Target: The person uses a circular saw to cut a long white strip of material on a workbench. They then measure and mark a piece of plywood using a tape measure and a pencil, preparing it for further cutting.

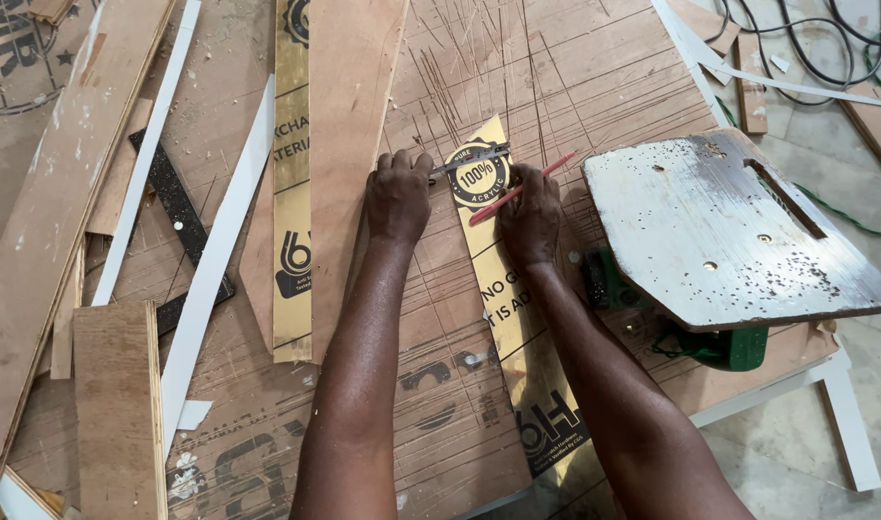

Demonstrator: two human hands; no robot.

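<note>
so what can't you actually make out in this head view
- Pencil tip: the right hand holds a red pencil, and the fingers hide its marking end.
- Small metal ruler: the left hand covers one end.
- Gold strip: its lower end is cut off by the bottom edge.
- Green power tool: mostly hidden under its worn metal base plate.

Scored plywood worktop [575, 67] is filling most of the view, resting on a white frame [845, 404]. Grey tiled floor [845, 87] is showing at right, with black cables [806, 39] and, possibly, offcuts lying there. Daylight is falling evenly.
</note>
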